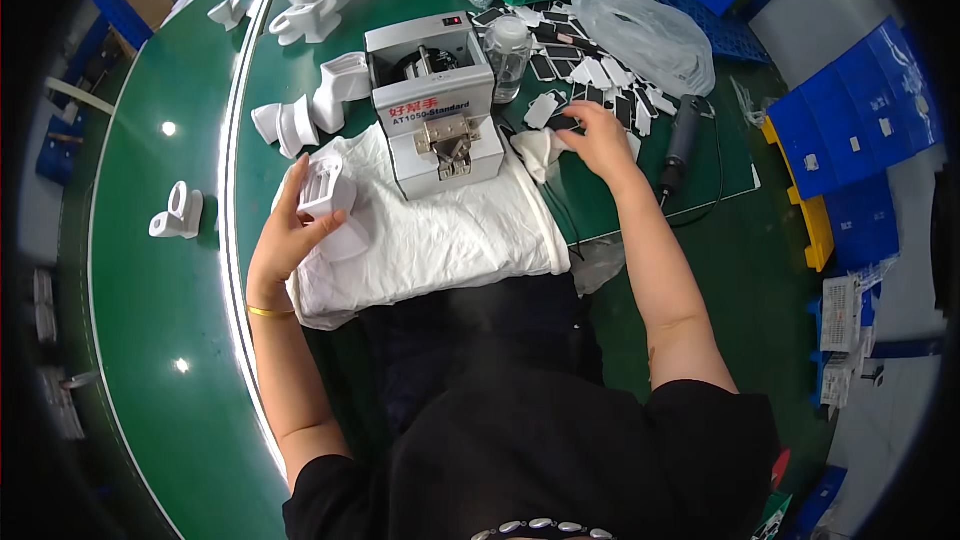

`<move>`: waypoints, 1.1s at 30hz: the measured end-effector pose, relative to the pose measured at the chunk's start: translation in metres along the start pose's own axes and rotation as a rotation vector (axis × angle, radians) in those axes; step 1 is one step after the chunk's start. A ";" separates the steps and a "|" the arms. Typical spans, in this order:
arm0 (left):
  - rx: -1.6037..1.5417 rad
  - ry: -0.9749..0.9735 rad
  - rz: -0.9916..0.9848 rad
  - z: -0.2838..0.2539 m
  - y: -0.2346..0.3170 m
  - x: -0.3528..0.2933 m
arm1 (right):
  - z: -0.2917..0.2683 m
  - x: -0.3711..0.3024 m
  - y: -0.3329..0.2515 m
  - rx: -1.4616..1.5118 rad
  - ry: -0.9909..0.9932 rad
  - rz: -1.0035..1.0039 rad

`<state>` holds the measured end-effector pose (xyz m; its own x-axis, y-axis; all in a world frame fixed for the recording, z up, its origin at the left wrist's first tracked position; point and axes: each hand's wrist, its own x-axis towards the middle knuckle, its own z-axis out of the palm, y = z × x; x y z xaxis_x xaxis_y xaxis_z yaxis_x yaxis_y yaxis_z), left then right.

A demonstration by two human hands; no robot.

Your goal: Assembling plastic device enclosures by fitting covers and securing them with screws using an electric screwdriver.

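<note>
While the left hand grasps a white housing between thumb and fingers, centre-left, the right hand, upper right, is at a dark piece, grip unclear.

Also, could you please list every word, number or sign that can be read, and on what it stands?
Machine, front: a red line above a dark line, both legible; I do not copy the wording.
Panel on its top: red marks, too small to read.
Labels on the blue bin: too small to read.

Slotted white housing on cloth
</note>
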<state>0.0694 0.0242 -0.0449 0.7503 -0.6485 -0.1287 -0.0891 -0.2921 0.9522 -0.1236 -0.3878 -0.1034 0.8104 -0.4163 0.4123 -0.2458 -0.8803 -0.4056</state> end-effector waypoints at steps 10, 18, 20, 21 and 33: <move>0.107 0.141 0.319 0.070 0.017 -0.066 | 0.016 0.024 -0.030 0.025 -0.047 0.305; -0.013 0.133 0.367 0.148 -0.011 -0.083 | 0.031 0.021 -0.020 0.158 0.154 0.202; 0.073 0.125 0.441 0.152 -0.014 -0.083 | 0.023 0.014 -0.033 0.509 0.267 0.210; 0.125 0.111 0.463 0.152 -0.015 -0.083 | 0.005 0.007 -0.059 0.672 0.276 0.240; 0.142 0.093 0.451 0.149 -0.026 -0.085 | -0.029 -0.088 -0.193 0.944 -0.485 0.218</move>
<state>-0.0897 -0.0174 -0.0996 0.6712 -0.6687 0.3199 -0.5029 -0.0937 0.8593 -0.1627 -0.1883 -0.0374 0.9738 -0.2256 -0.0272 -0.0694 -0.1815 -0.9809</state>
